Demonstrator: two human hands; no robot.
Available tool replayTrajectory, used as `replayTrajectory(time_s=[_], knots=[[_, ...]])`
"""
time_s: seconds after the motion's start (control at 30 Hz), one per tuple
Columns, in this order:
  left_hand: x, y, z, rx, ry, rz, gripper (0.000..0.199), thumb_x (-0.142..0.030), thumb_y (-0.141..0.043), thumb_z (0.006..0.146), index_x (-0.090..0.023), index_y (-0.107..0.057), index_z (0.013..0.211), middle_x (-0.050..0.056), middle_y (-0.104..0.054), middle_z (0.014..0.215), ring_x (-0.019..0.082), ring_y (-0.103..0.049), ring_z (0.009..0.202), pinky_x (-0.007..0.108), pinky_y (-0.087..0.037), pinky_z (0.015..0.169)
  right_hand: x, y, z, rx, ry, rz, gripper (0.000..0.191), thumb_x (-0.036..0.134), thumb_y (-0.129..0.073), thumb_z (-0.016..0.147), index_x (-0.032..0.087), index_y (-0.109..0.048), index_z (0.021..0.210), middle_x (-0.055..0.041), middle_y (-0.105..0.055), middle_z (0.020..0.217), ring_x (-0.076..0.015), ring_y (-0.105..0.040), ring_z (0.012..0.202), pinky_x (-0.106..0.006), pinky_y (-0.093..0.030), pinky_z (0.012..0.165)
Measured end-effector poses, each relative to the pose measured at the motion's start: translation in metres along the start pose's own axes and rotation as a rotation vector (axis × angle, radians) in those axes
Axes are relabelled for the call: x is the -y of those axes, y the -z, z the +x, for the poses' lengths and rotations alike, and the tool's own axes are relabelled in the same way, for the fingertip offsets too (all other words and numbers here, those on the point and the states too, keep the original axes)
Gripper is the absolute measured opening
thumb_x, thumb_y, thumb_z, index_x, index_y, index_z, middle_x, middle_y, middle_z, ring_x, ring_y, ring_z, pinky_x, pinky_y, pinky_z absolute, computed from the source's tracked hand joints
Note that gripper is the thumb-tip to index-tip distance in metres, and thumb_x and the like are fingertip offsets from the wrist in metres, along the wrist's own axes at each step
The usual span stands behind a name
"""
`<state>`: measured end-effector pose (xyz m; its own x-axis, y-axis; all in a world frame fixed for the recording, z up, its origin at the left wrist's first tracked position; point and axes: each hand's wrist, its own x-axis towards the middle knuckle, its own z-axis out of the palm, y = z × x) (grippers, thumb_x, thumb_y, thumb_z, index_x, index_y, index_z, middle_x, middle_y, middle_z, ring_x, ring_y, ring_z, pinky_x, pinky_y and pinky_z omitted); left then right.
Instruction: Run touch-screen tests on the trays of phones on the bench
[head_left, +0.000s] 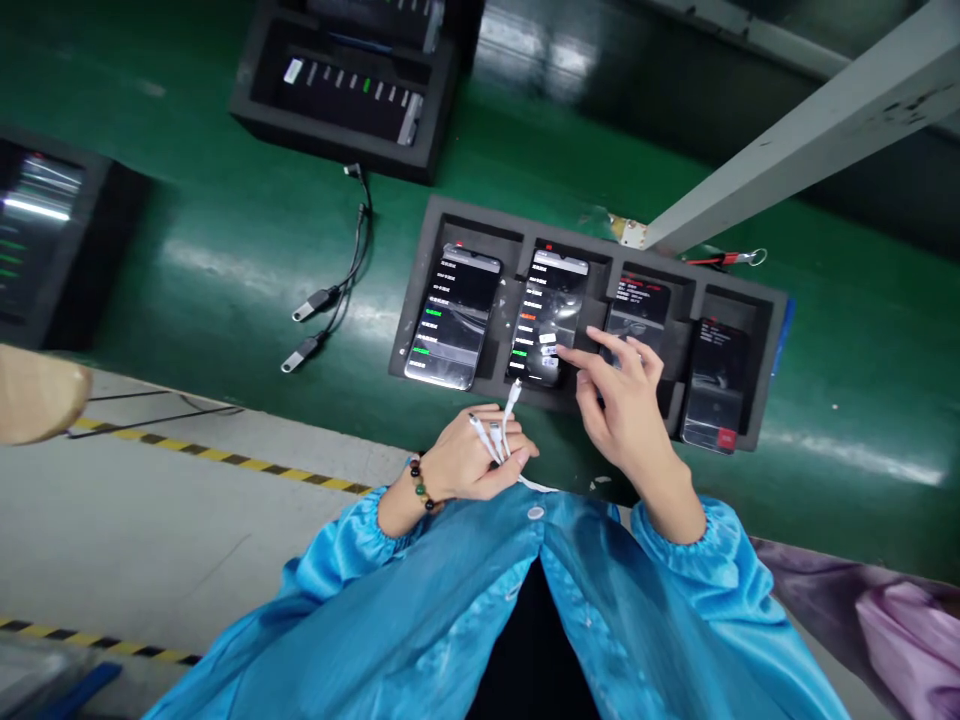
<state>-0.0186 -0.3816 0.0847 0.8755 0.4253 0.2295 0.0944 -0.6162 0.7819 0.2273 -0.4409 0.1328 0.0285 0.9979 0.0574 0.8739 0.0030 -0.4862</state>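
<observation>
Separately, four phones [454,320] lie in a foam tray [417,285]; left hand [469,457] grips white cables [512,399], right hand [626,410] is open.

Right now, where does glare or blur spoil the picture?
Head view: pale glare streaks the green table; a white band crosses the screen at the left edge; pale reflections mark the phone the right hand points at; that hand looks fairly sharp; the phone's text is hard to read.
</observation>
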Motion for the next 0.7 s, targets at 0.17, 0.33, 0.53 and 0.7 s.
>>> replayTrajectory(time_s=[0.17, 0.33, 0.53, 0.7], knots=[[0.000, -0.002, 0.000, -0.035, -0.059, -0.043, 0.034, -0.028, -0.046, 0.109, -0.022, -0.075, 0.094, 0.000, -0.066, 0.069, 0.018, -0.060, 0.065, 0.039, -0.045, 0.068, 0.019, -0.005, 0.020, -0.013, 0.061, 0.055, 0.052, 0.021, -0.041, 0.110, 0.037, -0.061, 0.156, -0.0086, -0.079, 0.135, -0.0341, -0.055, 0.154, -0.068, -0.031, 0.129], [-0.004, -0.004, -0.002, -0.074, -0.083, -0.072, 0.036, -0.029, -0.045, 0.109, -0.024, -0.070, 0.083, -0.001, -0.068, 0.065, 0.017, -0.061, 0.062, 0.038, -0.045, 0.070, 0.044, -0.019, 0.052, 0.129, 0.178, 0.175, 0.050, 0.022, -0.037, 0.112, 0.035, -0.062, 0.153, -0.0078, -0.078, 0.140, -0.0293, -0.050, 0.160, -0.063, -0.030, 0.131], [-0.004, -0.004, -0.008, -0.050, -0.067, -0.145, 0.035, -0.027, -0.045, 0.108, -0.024, -0.069, 0.082, 0.000, -0.069, 0.066, 0.018, -0.062, 0.062, 0.038, -0.048, 0.073, 0.049, -0.022, 0.067, 0.236, 0.241, 0.176, 0.048, 0.021, -0.037, 0.113, 0.033, -0.064, 0.150, -0.0044, -0.081, 0.133, -0.0257, -0.044, 0.164, -0.060, -0.025, 0.135], [-0.002, 0.003, -0.007, -0.033, -0.049, -0.245, 0.036, -0.028, -0.043, 0.111, -0.021, -0.077, 0.102, 0.004, -0.074, 0.078, 0.020, -0.067, 0.073, 0.038, -0.053, 0.083, 0.039, 0.004, 0.039, -0.016, 0.082, 0.314, 0.036, 0.028, -0.045, 0.115, 0.031, -0.071, 0.140, -0.0055, -0.079, 0.139, -0.0277, -0.061, 0.148, -0.055, -0.042, 0.126]])
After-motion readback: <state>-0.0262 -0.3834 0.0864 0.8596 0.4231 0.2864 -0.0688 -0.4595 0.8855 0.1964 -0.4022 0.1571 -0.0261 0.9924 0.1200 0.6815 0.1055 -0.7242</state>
